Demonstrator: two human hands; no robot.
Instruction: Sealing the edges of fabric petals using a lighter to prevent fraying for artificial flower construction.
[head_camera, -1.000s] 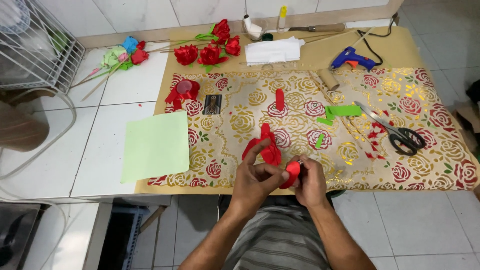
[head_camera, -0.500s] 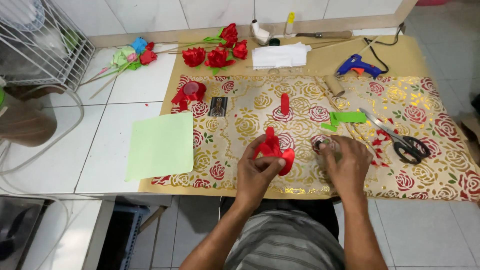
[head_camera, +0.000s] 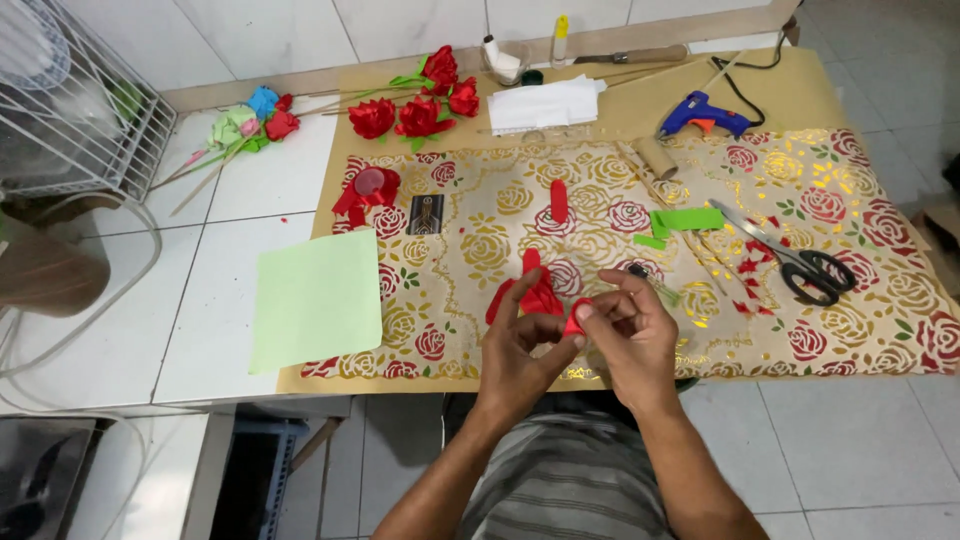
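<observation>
Both the left hand (head_camera: 522, 350) and the right hand (head_camera: 630, 335) pinch a small red paper piece (head_camera: 575, 318) between their fingertips, and since the grip is so slight, it could slip down onto the rose-patterned cloth (head_camera: 850, 300) just below the fingers.

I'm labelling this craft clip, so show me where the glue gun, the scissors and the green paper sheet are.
glue gun (head_camera: 703, 112), head view, on its blue body.
scissors (head_camera: 815, 272), head view, on the black handles.
green paper sheet (head_camera: 317, 298), head view, on the middle of the sheet.
</observation>
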